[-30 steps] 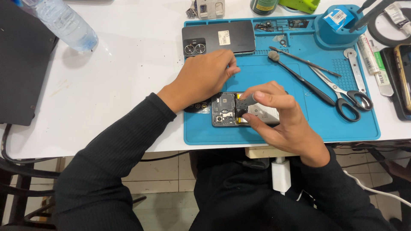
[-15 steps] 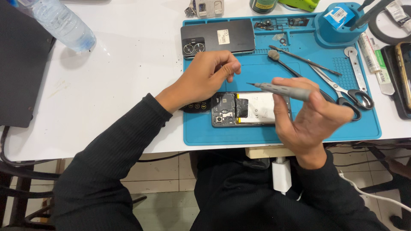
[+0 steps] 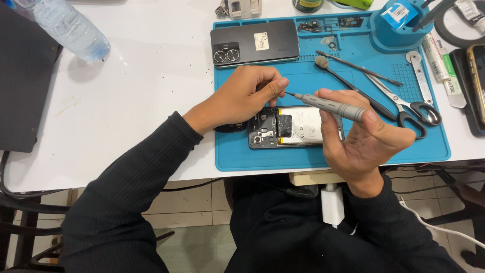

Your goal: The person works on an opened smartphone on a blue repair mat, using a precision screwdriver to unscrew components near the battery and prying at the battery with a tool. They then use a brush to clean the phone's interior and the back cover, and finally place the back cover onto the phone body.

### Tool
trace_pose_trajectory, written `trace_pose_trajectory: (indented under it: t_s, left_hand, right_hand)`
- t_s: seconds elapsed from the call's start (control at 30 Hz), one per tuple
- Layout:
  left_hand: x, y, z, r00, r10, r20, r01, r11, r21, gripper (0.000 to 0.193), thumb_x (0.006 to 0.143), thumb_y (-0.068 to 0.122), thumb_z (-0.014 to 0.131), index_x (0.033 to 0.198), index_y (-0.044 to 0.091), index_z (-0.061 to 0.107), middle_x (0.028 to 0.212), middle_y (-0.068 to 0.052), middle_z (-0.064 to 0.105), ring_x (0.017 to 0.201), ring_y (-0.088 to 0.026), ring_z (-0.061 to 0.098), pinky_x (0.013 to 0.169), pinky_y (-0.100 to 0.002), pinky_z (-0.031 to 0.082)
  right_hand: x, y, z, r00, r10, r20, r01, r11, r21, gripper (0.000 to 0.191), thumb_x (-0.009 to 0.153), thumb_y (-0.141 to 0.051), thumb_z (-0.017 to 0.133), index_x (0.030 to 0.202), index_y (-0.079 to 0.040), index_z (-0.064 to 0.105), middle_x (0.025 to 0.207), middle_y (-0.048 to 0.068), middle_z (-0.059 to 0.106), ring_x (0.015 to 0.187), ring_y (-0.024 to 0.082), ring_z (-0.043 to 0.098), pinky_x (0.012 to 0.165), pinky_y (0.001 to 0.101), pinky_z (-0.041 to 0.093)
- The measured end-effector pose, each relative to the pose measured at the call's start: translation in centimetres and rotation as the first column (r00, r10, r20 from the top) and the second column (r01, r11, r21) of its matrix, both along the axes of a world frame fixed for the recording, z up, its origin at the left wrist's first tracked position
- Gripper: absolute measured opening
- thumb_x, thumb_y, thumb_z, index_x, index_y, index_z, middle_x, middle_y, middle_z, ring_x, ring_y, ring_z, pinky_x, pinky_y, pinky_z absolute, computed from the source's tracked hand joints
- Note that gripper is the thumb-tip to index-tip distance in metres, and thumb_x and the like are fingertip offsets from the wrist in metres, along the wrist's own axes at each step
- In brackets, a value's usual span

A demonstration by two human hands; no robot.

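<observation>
right hand [image 3: 366, 139] grips a grey screwdriver [image 3: 328, 105], fingers closed round the barrel, thumb over the rear end. the tool lies nearly level, raised over the open phone [image 3: 298, 129], tip pointing left. left hand [image 3: 242, 96] meets that tip: thumb and forefinger pinched together at the bit, the other fingers curled. whether a screw or other small part sits between them cannot be told.

the open phone lies face down on the blue mat [image 3: 333, 86], back cover off, battery and black shielding exposed, camera end to the left. it sits near the mat's front edge, below both hands, partly hidden by the right hand's fingers. a small black part [image 3: 230, 126] lies just beside its left end, under the left wrist.

a second phone [image 3: 255, 43], dark and closed, lies at the mat's far left corner, well apart from the work. to the right on the mat: a brush [image 3: 343, 83], a thin probe [image 3: 364, 68], scissors [image 3: 409, 103], a flat metal tool [image 3: 418, 76]. a blue round holder [image 3: 399, 25] stands at the far right corner.

the mat rests on a white worktop [image 3: 151, 76]. a clear bottle [image 3: 65, 28] lies at far left, beside a dark slab [image 3: 20, 81].
</observation>
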State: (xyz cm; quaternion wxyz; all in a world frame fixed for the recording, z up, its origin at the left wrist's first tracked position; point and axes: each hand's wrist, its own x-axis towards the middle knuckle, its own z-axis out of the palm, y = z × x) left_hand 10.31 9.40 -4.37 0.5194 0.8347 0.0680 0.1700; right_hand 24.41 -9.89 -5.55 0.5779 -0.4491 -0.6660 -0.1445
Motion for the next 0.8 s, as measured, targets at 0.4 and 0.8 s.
trace_pose_trajectory:
  t_s: [0.4, 0.8]
  left_hand:
    - [0.1, 0.0, -0.2, 1.000, -0.010, -0.017, 0.010, 1.000, 0.011, 0.038, 0.108, 0.033, 0.054, 0.090, 0.003, 0.069, 0.068, 0.002, 0.063, 0.062, -0.004, 0.054, 0.058, -0.023, 0.045]
    - [-0.5, 0.2, 0.8, 0.998, -0.059, -0.015, 0.060, 0.989, 0.136, 0.040, 0.107, 0.035, 0.053, 0.089, 0.006, 0.074, 0.061, 0.002, 0.057, 0.054, -0.006, 0.047, 0.051, -0.026, 0.038]
  right_hand:
    - [0.3, 0.0, -0.4, 1.000, -0.001, 0.003, 0.001, 1.000, -0.015, 0.069, 0.098, 0.024, 0.064, 0.136, -0.014, 0.022, 0.126, 0.020, 0.050, 0.108, 0.038, 0.073, 0.091, 0.0444, 0.063]
    - [0.0, -0.2, -0.3, 0.995, 0.027, -0.100, -0.034, 0.997, -0.069, 0.066, 0.099, 0.023, 0.064, 0.135, -0.014, 0.023, 0.127, 0.018, 0.050, 0.108, 0.037, 0.073, 0.092, 0.0407, 0.066]
